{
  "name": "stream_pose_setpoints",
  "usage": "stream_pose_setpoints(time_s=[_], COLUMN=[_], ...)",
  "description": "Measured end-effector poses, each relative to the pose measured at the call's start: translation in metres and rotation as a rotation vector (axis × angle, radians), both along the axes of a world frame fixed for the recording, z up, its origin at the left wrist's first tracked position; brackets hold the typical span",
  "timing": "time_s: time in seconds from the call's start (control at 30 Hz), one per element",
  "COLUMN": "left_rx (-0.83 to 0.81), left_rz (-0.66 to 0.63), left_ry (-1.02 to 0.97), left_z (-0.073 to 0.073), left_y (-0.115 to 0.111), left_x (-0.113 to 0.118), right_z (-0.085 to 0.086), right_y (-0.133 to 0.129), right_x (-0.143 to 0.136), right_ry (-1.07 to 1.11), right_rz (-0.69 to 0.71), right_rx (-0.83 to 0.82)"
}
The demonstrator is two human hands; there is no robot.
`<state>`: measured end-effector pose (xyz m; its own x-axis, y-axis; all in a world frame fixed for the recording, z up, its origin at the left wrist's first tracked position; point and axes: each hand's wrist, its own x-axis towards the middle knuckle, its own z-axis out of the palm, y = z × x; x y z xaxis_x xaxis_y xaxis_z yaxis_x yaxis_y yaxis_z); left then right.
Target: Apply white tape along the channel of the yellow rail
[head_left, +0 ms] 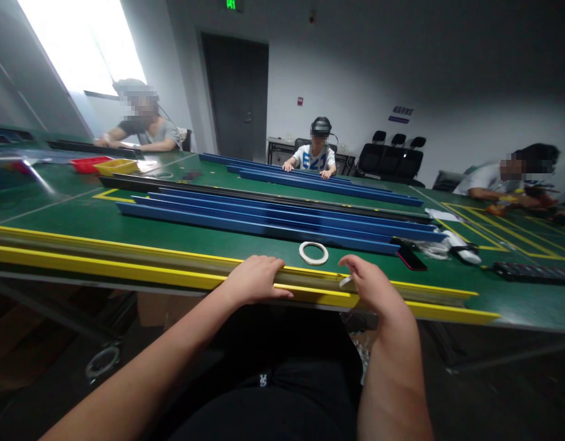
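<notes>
A long yellow channel (172, 267) lies along the near edge of the green table. My left hand (259, 280) rests over its middle, fingers apart, the thumb across the front flange. To the right, my right hand (359, 277) is at the channel with its fingers curled, and a small white piece (345, 282) shows by them. A roll of white tape (313, 253) lies flat on the table just beyond the channel, between the two hands and touched by neither.
Several blue channels (245, 228) and a black one (190, 188) lie beyond the tape. A phone (411, 256) and a power strip (534, 272) are at the right. Red (86, 165) and yellow trays (117, 166) stand back left. Three people sit around the table.
</notes>
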<state>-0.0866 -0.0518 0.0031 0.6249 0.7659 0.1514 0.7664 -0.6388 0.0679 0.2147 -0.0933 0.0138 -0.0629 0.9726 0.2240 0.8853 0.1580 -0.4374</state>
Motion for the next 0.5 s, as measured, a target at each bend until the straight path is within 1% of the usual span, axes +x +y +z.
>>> stream_pose_setpoints(time_s=[0.13,0.33,0.5], left_rx=[0.013,0.018,0.029], left_rz=[-0.006,-0.008,-0.008], left_ry=[0.008,0.012,0.012], left_z=[0.000,-0.001,-0.001], left_y=[0.000,0.000,0.000], left_x=[0.000,0.001,0.000], right_z=[0.005,0.008,0.004], right_y=[0.000,0.000,0.001], right_x=[-0.006,-0.010,-0.012], right_ry=[0.001,-0.093,-0.117], right_rz=[-0.020,-0.067,-0.026], right_rx=[0.029,-0.007,-0.039])
